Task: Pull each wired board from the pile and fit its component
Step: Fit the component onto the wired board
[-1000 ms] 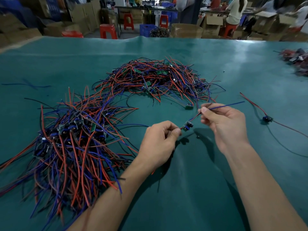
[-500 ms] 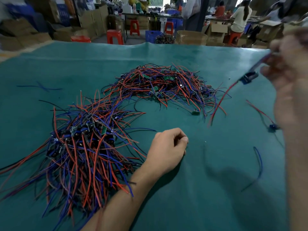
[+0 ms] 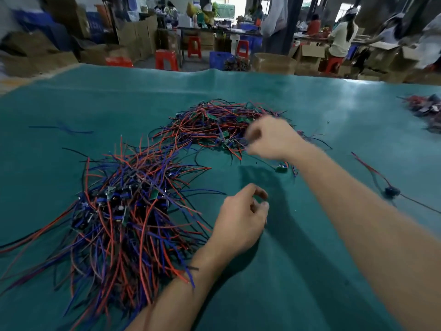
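Two heaps of red and blue wired boards lie on the green cloth: a near pile at the left and a far pile in the middle. My right hand is blurred by motion over the far pile's right edge, fingers bent down toward the wires; whether it grips one is unclear. My left hand hovers beside the near pile, fingers curled, thumb tip close to the forefinger, nothing visible between them. A loose green board lies under my right wrist.
A single wired board with a black part lies on the cloth to the right. Another small heap sits at the far right edge. A stray blue wire lies far left. Stools, boxes and seated people fill the room behind.
My right hand, raised at the right with a wired board half a second ago, has swung left and down onto the far pile without it. My left hand has lifted slightly.
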Tool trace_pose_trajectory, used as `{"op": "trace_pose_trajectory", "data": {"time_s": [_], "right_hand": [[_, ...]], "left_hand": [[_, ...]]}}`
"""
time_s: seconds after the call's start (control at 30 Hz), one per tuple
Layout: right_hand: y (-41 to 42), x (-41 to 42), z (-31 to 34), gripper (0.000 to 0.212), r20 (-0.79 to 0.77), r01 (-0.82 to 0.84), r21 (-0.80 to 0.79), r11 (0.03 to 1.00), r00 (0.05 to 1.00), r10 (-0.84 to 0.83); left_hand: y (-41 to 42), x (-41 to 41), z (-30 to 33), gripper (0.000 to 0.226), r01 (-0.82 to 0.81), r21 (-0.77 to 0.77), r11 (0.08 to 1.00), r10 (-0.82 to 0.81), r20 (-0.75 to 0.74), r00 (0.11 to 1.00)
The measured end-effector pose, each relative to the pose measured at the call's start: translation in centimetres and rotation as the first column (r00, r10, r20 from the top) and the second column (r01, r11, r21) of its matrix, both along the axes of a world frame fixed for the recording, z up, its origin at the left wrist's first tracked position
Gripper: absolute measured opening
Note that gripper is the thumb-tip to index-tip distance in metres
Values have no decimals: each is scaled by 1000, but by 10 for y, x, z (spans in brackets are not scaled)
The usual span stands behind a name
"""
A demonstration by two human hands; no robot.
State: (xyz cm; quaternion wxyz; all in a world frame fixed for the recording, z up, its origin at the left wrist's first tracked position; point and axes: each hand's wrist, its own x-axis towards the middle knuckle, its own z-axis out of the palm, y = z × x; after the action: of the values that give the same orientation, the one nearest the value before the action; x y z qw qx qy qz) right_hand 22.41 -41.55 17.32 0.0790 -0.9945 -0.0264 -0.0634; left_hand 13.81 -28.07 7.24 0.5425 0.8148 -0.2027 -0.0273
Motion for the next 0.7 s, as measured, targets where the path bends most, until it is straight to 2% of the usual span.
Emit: {"op": "trace_pose_trajectory", "data": {"time_s": [0.1,0.23,0.33,0.4,0.47,0.53,0.63,0.7], "right_hand": [[-36,-20,-40,26,-155,190,-205,960,962,-224],[-43,-28,-57,14,-27,251,17,968,968,-251],[-33,-52,-58,8,124,158,322,934,971,-207],[-13,-72,-58,7,237,10,476,879,961,-139],[5,-92,-65,11,297,-118,451,885,954,-25],[13,-104,-69,21,317,-215,421,881,945,79],[8,-106,-71,37,320,-246,499,831,943,87],[5,-105,-72,35,307,-214,481,850,949,65]], "left_hand": [[-1,0,0,3,-32,-9,999,32,-3,999],[-2,1,-1,3,-78,-43,996,76,-44,996],[-2,2,-1,4,-114,-137,984,101,-104,989],[-2,3,-1,17,-138,-171,976,117,-128,985],[0,5,-2,28,-170,-172,970,151,-116,982],[2,8,-2,28,-224,-169,960,210,-98,973],[2,7,-3,22,-229,-212,950,209,-112,971],[1,8,-4,19,-236,-208,949,219,-102,970]]}}
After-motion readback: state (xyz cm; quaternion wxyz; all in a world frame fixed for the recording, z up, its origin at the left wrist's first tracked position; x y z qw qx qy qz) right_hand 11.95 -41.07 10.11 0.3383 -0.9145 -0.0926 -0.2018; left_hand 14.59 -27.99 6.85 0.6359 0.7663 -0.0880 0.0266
